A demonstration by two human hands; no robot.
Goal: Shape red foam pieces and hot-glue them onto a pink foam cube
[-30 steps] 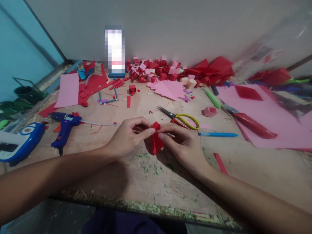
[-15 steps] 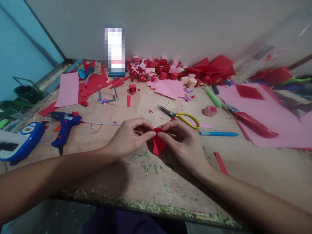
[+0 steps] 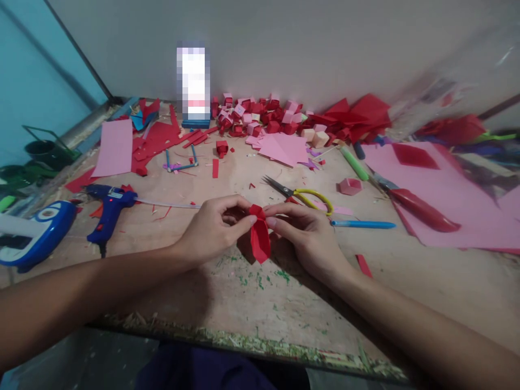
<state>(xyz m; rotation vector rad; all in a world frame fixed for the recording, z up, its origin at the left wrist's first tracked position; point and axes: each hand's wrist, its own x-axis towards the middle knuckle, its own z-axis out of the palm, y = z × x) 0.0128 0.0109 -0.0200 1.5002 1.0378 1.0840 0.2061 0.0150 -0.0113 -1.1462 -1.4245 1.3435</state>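
Observation:
A folded piece of red paper (image 3: 260, 241) hangs over the worktop, its lower end pointing down toward the table's front. My left hand (image 3: 215, 225) pinches its upper part from the left, thumb against fingertips. From the right, my right hand (image 3: 309, 232) pinches the same upper part between thumb and forefinger. Just beyond my right hand lie scissors (image 3: 298, 193) with yellow handles, blades pointing to the back left. A blue pen-like stick (image 3: 363, 224) rests right of that hand, and a narrow red paper strip (image 3: 363, 265) lies nearer the front.
At left are a blue glue gun (image 3: 108, 214) and a blue-and-white tape dispenser (image 3: 38, 233). Small red and pink paper cubes (image 3: 260, 115) are heaped along the wall beside a blurred bright screen (image 3: 195, 81). A red-handled knife (image 3: 424, 207) lies on pink sheets (image 3: 479, 216) at right.
The red paper has turned between my fingers, so its long hanging face and folded top now show more. My right hand has shifted slightly; both hands keep their pinch.

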